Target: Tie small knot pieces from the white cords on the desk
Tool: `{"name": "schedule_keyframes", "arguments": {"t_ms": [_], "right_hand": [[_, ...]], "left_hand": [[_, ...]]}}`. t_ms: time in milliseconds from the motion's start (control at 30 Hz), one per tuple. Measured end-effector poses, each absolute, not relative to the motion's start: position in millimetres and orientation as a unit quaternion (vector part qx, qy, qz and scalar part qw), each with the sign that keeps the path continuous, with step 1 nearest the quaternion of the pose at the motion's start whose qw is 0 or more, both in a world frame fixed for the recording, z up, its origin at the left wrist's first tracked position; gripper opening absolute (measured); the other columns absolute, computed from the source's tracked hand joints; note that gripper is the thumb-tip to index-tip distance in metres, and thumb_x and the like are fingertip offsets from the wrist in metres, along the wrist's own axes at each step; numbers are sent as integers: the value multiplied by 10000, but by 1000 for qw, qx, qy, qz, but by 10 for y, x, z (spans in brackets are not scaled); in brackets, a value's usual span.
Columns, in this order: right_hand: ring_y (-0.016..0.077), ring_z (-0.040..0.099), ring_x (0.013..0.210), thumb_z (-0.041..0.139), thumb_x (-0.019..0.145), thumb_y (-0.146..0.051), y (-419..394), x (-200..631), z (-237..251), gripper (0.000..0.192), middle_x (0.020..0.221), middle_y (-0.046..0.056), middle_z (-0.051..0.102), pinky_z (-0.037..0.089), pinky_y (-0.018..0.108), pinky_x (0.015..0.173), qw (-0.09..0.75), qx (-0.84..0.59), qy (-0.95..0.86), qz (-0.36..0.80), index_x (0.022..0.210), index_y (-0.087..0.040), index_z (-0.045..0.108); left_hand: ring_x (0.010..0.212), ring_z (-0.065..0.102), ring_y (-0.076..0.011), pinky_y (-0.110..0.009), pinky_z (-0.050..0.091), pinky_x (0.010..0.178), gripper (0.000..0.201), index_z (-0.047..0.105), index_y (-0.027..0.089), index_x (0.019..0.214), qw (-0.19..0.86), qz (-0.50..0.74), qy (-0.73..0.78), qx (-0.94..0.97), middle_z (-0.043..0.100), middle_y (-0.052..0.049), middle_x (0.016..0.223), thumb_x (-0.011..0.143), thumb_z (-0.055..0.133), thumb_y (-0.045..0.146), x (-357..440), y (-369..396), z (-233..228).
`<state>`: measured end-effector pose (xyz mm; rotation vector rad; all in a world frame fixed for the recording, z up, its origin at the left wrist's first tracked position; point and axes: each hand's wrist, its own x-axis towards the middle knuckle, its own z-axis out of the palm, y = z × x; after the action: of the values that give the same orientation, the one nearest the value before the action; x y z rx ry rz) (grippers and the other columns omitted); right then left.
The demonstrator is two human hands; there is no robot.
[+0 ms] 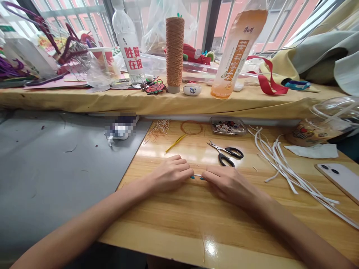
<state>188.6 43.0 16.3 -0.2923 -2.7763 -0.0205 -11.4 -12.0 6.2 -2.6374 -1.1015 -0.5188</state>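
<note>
A short stretch of white cord [198, 175] shows between my two hands, low over the wooden table. My left hand [172, 173] is closed on its left side, fingers curled and a blue thumbnail showing. From the right, my right hand [224, 181] pinches the same cord, also with a blue nail in view. The rest of the cord is hidden under the fingers. Black-handled scissors [224, 152] lie partly open just beyond my right hand. Yellow tweezers [176, 142] rest beyond my left hand.
White cords [283, 164] lie to the right, near a phone [339, 179] and a plastic cup [316, 127]. A clear box of small beads [228, 126] and thread scraps [161, 127] sit at the back. Bottles and a brown thread spool [175, 54] stand on the ledge.
</note>
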Motion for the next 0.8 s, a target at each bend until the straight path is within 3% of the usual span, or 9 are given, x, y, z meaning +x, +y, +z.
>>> {"name": "schedule_keyframes", "arguments": {"t_ms": [500, 600, 733, 800], "right_hand": [[122, 462, 547, 308, 835, -102, 573, 2003, 242, 282, 627, 41, 548, 303, 237, 503, 181, -147, -972, -13, 766, -137, 579], [130, 506, 613, 355, 840, -168, 600, 1996, 211, 244, 737, 65, 592, 354, 246, 548, 216, -203, -948, 116, 869, -143, 596], [119, 525, 600, 448, 805, -338, 597, 1924, 170, 386, 853, 74, 596, 415, 252, 535, 278, -340, -779, 447, 1141, -156, 495], [124, 536, 627, 477, 774, -399, 544, 1851, 172, 417, 873, 79, 594, 421, 245, 517, 266, -345, -697, 570, 1106, -154, 534]], "left_hand": [[566, 508, -96, -191, 367, 532, 242, 598, 137, 755, -89, -265, -484, -829, 607, -24, 648, 817, 364, 126, -39, -176, 123], [578, 516, -94, -187, 369, 537, 233, 609, 141, 768, -126, -279, -505, -807, 612, -20, 652, 827, 385, 161, -35, -166, 132], [530, 476, -80, -187, 362, 526, 280, 605, 134, 695, -127, -332, -552, -754, 555, 1, 571, 844, 382, 216, -17, -154, 140], [506, 460, -72, -182, 362, 521, 294, 610, 134, 705, -135, -360, -563, -731, 527, 13, 538, 852, 377, 237, 20, -172, 141]]}}
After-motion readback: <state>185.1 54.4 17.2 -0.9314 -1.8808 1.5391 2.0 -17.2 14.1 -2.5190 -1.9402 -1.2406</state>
